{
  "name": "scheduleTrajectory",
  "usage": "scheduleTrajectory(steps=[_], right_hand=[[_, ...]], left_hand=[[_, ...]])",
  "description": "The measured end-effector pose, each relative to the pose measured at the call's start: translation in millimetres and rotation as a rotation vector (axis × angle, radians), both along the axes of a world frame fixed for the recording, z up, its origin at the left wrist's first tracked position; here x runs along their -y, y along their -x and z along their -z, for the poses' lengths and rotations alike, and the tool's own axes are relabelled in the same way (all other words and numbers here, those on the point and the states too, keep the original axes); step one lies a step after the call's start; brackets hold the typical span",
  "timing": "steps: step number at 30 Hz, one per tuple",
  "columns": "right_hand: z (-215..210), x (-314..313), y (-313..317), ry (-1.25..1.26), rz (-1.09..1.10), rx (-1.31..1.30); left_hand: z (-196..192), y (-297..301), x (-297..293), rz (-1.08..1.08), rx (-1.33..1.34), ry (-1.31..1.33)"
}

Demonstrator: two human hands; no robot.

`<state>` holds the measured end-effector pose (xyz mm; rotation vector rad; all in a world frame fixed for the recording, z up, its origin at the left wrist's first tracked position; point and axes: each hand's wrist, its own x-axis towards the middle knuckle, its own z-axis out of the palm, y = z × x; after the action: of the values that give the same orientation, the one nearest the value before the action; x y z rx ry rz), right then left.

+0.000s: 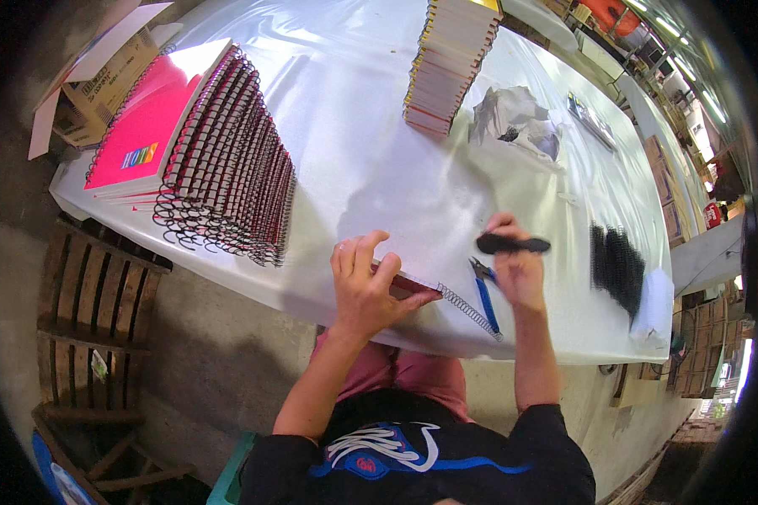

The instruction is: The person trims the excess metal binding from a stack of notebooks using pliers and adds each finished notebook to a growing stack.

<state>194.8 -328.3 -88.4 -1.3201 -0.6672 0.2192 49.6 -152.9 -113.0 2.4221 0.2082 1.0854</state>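
Near the front edge of the table, my left hand (362, 286) grips a notebook (414, 284) with its thumb and fingers, and the hand hides much of it. A dark wire spiral (470, 311) sticks out past the notebook's right end, toward the table edge. My right hand (518, 268) is raised to the right of it, closed around a dark, elongated object (512, 244) whose kind I cannot make out. Just left of that hand and beside the spiral lie blue-handled cutting pliers (485, 295).
On the left stands a tall stack of red spiral-bound notebooks (227, 151) beside an opened carton (101, 93). Farther back is another book stack (451, 67), with crumpled wrapping (518, 122) to its right. Loose black spirals (616, 268) lie at the right. A wooden slatted pallet (97, 311) stands left of the table.
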Motion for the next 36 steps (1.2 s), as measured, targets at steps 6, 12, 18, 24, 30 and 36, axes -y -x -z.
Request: scheduleTrajectory(steps=[6, 12, 18, 24, 30, 36], right_hand=[[-6, 12, 2, 0.170, -0.398, 0.054], [-2, -14, 10, 0.484, -0.352, 0.256], [-4, -19, 2, 0.628, -0.342, 0.420], [-23, -22, 9, 0.382, -0.446, 0.338], [-27, -34, 3, 0.522, -0.462, 0.516], [-17, -35, 10, 0.356, -0.444, 0.338]], left_hand=[[0, -1, -1, 0.028, 0.039, 0.026], [8, -6, -6, 0.067, 0.062, 0.020], [8, -6, -7, 0.087, 0.067, 0.018], [7, -9, -12, 0.091, 0.117, 0.033], [4, -11, -19, 0.175, 0.055, 0.182], [25, -15, -22, 0.250, 0.088, 0.494]])
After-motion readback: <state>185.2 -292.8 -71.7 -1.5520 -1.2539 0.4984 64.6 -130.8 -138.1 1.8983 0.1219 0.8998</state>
